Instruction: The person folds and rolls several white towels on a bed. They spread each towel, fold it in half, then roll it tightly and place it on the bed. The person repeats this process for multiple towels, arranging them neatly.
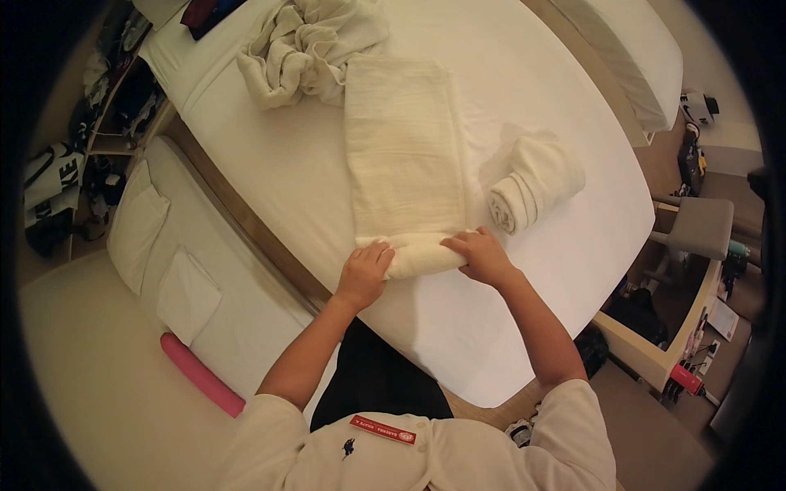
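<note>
A cream towel (405, 141) lies folded into a long strip on the white-sheeted bed (270, 166). Its near end is rolled into a thick cylinder (424, 256). My left hand (366, 273) grips the left end of that roll, fingers over the top. At the right end, my right hand (482, 255) holds it with the thumb towards the middle. To the right rests a finished-looking rolled towel (540, 184), its spiral end facing me. Beyond the strip's far left corner is a crumpled heap of towels (307, 52).
A lower bed (239, 276) with pillows (140, 227) and a pink bolster-like roll (202, 374) is at left, past a wooden bed rail (245, 215). At right stand a grey-seated chair (703, 227) and a wooden desk (638, 344). Another mattress (632, 61) lies at the far right.
</note>
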### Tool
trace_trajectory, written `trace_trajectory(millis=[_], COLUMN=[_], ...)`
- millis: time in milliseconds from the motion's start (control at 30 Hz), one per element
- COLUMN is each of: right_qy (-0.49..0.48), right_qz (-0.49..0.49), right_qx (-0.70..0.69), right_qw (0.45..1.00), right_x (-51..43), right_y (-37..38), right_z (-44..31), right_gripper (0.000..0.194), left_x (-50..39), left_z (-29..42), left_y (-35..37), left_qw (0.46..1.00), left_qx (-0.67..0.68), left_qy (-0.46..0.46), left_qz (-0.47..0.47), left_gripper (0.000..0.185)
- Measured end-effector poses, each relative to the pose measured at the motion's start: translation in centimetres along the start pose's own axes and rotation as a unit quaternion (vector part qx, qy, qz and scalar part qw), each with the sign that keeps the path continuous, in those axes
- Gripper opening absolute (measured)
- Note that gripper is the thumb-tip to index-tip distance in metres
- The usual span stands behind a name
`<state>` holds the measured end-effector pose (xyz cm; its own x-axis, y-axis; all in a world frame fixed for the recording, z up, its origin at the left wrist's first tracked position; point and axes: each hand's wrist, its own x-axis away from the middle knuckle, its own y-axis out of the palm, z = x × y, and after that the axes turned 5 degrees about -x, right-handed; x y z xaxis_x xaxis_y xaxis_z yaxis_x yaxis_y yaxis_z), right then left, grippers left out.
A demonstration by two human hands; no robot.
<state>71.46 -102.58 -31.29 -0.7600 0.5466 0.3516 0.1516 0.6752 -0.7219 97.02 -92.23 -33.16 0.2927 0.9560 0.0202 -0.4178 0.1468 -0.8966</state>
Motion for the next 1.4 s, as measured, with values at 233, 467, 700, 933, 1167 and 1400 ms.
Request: trace_trajectory(millis=[233, 467, 700, 933, 1167, 1400], right_qy=[0.122, 0.071, 0.014, 0.062, 0.066, 0.102], right_qz=[-0.199, 0.187, -0.052, 0.245, 0.203, -0.051], right_qx=[-0.346, 0.009, -0.094, 0.085, 0.195, -0.021], right_qw=[0.909, 0.98, 0.994, 0.964, 0.957, 0.993], right_x=[4.7, 7.7, 3.0, 1.7, -3.7, -13.0], right_y=[3.3, 6.4, 1.8, 0.9, 0.3, -8.9], right_z=[-0.3, -4.3, -1.5, -3.1, -1.3, 3.2], right_gripper=[0.053, 0.068, 0.068, 0.072, 0.097, 0.072], left_x=[3.4, 5.0, 3.5, -4.2, -9.0, -6.2], left_z=[-1.5, -1.1, 1.3, -3.6, -5.5, -1.8], left_y=[1.1, 5.1, -0.3, -2.1, -2.9, -1.1], left_qw=[0.851, 0.701, 0.988, 0.958, 0.982, 0.944], left_qx=[0.38, 0.518, 0.106, 0.234, 0.064, 0.056], left_qy=[-0.138, -0.489, -0.075, -0.125, -0.15, -0.107], left_qz=[-0.334, -0.041, 0.084, -0.108, 0.095, 0.308], left_gripper=[0.032, 0.036, 0.049, 0.054, 0.043, 0.039])
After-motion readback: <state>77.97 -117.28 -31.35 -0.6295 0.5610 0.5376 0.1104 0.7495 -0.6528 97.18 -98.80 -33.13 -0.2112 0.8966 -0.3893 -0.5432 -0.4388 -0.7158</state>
